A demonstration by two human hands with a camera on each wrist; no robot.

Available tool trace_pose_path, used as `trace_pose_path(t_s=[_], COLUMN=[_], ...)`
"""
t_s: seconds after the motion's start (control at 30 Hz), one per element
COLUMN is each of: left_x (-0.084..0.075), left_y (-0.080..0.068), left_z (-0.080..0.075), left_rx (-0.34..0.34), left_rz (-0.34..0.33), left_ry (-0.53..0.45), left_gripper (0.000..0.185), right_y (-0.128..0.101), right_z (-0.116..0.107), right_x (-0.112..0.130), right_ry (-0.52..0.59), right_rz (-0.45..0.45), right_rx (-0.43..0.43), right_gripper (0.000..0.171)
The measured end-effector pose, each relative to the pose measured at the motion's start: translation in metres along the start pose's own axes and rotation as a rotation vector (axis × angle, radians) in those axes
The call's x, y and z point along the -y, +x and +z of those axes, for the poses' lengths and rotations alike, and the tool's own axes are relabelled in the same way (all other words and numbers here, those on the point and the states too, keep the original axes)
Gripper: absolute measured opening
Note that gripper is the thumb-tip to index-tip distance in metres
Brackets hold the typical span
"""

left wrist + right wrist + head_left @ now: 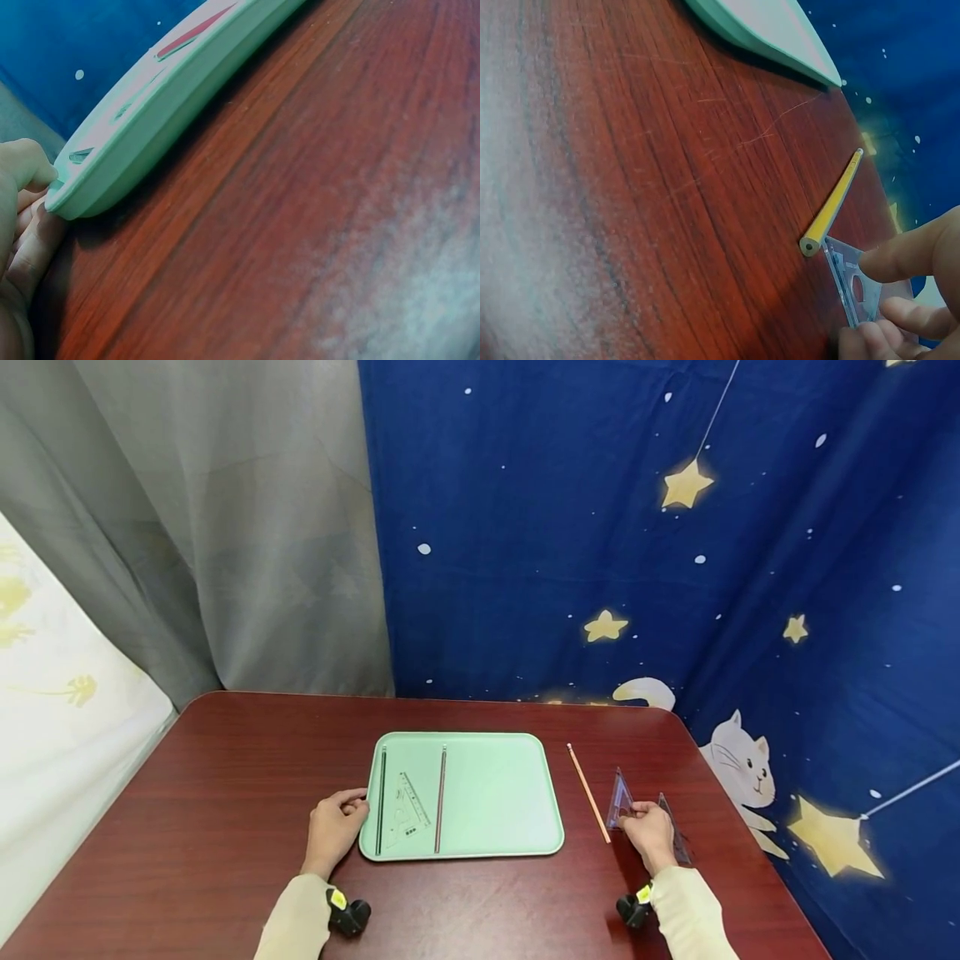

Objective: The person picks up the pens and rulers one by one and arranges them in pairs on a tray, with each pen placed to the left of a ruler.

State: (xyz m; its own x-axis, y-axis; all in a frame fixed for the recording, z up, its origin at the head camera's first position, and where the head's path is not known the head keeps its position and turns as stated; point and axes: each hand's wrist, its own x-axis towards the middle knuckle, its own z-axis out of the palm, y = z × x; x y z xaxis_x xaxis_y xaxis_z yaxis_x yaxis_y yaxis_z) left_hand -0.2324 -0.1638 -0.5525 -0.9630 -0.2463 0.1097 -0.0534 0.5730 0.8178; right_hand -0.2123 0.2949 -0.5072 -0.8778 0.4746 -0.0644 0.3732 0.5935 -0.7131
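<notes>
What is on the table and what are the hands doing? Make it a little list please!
Table: dark red wood
Tray: green tray, holding two pencils and a clear set square
Left hand: left hand touches the tray's left rim
Right hand: right hand pinches a clear triangle ruler
Beside it: yellow pencil on the table

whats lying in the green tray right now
The green tray holds a dark pencil by its left rim, a clear set square and a reddish pencil. Its right half shows bare. The left hand grips the left rim.
</notes>
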Motion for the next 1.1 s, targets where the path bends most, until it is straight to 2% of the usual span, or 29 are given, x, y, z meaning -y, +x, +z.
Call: trace_pose_path(t_s=[0.23, 0.5, 0.77, 0.93, 1.1], left_x=[-0.001, -0.001, 0.0, 0.001, 0.001], left_y=[-0.001, -0.001, -0.002, -0.002, 0.0], left_z=[0.001, 0.002, -0.003, -0.005, 0.001], left_rx=[-0.005, 0.0, 0.007, -0.002, -0.005], left_rz=[0.004, 0.008, -0.005, -0.008, 0.008], left_ry=[-0.007, -0.015, -0.011, -0.001, -0.012], left_gripper=[0.026, 0.026, 0.026, 0.027, 0.025], right_y=[0.002, -0.001, -0.006, -0.009, -0.009], right_z=[0.002, -0.002, -0.005, -0.006, -0.01], right_x=[-0.001, 0.001, 0.001, 0.003, 0.004], right_ry=[-0.085, -0.174, -0.171, -0.171, -0.205], right_rz=[-0.01, 0.016, 0.043, 0.064, 0.084], right_rx=[0.008, 0.025, 0.047, 0.078, 0.085], right_gripper=[0.061, 0.066, 0.042, 0.044, 0.041])
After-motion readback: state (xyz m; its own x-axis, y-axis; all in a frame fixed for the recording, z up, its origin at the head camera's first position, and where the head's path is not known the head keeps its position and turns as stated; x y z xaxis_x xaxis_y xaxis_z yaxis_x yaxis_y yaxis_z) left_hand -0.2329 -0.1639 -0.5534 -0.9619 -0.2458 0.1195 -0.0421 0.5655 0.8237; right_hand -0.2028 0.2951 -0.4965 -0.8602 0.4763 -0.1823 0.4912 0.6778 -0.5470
